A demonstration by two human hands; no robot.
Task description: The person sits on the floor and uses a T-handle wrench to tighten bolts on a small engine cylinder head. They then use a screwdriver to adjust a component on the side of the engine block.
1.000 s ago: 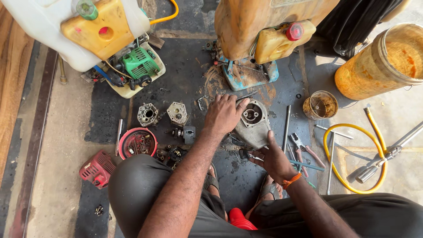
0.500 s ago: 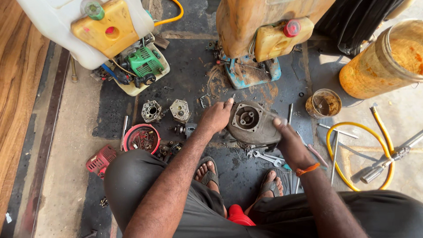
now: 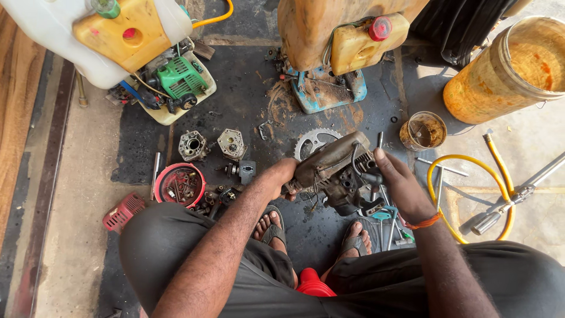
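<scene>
Between knees, above dark mat: left hand clenched on left end of engine block, lifted off mat, tilted. Right hand grips block's right side, fingers over top edge; orange band at wrist. Sprocket just behind block on mat. Wrenches near right foot. Red bowl of small parts left of left arm; two cylinder parts beyond it. Tin can, yellow hose to right.

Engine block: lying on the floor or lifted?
Lifted. Both hands, left hand and right hand, hold the engine block tilted above the sprocket and floor.
</scene>
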